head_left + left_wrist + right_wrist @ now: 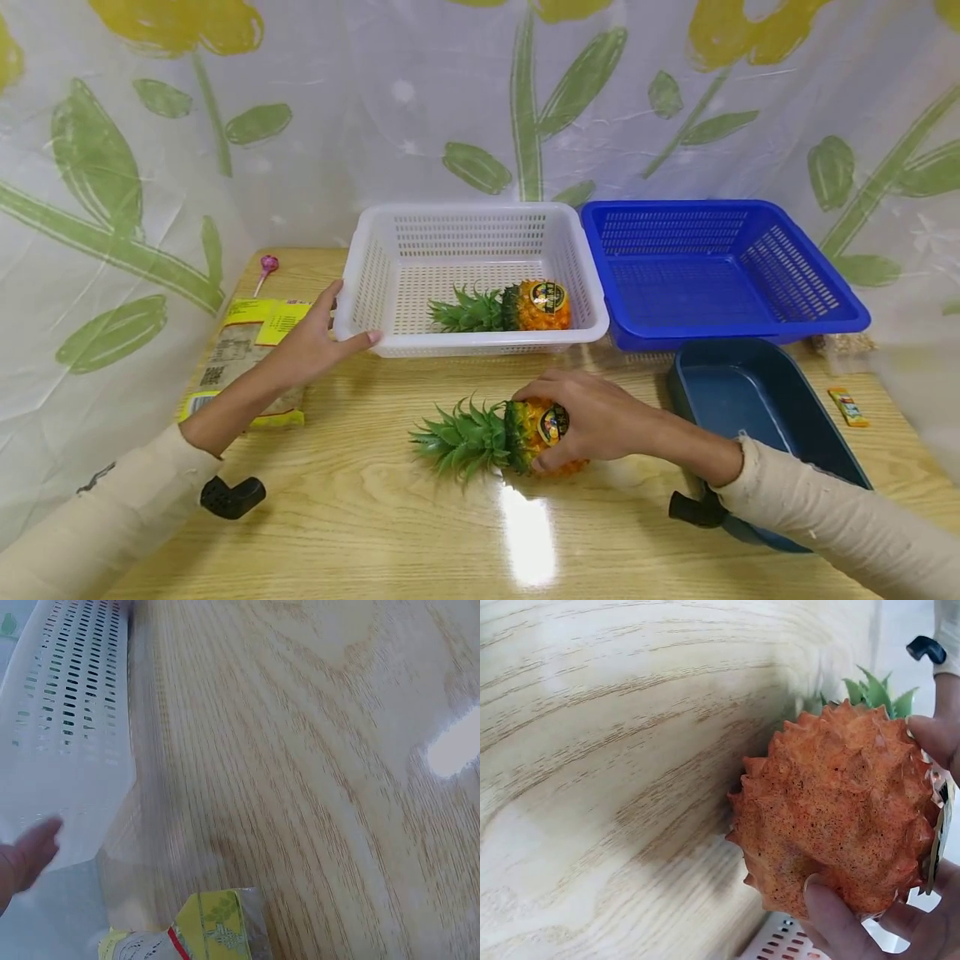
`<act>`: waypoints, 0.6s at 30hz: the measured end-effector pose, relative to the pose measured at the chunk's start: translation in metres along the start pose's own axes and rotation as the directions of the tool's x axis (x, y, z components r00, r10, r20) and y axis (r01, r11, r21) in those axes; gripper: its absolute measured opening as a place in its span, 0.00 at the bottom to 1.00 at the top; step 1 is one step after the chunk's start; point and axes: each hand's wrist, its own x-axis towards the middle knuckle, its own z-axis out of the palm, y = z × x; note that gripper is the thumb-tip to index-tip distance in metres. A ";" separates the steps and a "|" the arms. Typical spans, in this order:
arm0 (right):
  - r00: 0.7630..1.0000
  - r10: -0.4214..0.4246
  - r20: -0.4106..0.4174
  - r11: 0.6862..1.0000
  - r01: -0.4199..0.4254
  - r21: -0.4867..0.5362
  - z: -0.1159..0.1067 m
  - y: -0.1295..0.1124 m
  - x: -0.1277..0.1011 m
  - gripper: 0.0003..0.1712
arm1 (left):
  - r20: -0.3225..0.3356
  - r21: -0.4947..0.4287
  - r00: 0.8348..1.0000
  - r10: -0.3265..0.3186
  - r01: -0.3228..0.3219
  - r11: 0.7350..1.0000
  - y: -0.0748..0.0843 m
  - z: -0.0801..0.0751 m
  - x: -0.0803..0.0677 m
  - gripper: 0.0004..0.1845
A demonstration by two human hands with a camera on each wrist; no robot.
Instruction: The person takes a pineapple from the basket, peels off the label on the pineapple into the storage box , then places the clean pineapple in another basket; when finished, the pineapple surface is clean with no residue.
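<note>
A pineapple (474, 440) with an orange body, green crown and round dark label lies on its side on the table. My right hand (596, 417) grips its body from above, and the right wrist view shows the thumb and fingers around the spiky orange end (840, 814). At the left front corner of a white basket (480, 340), my left hand (307, 342) is spread, its thumb at the front rim and its fingers along the left side. Inside that basket lies another pineapple (543, 308), crown to the left. In the left wrist view the white basket's perforated side (75, 697) appears.
A blue basket (667, 287) stands right of the white one. Nearer, a dark teal tub (738, 392) sits partly under my right forearm. At left lie a yellow-and-clear package (240, 346) and a lollipop (268, 265). A small yellow packet (847, 407) rests at far right.
</note>
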 end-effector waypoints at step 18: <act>0.999 0.028 -0.016 0.999 -0.028 0.037 0.005 0.003 0.001 0.41 | -0.269 0.042 0.928 0.257 -0.255 0.966 0.037 0.005 -0.034 0.45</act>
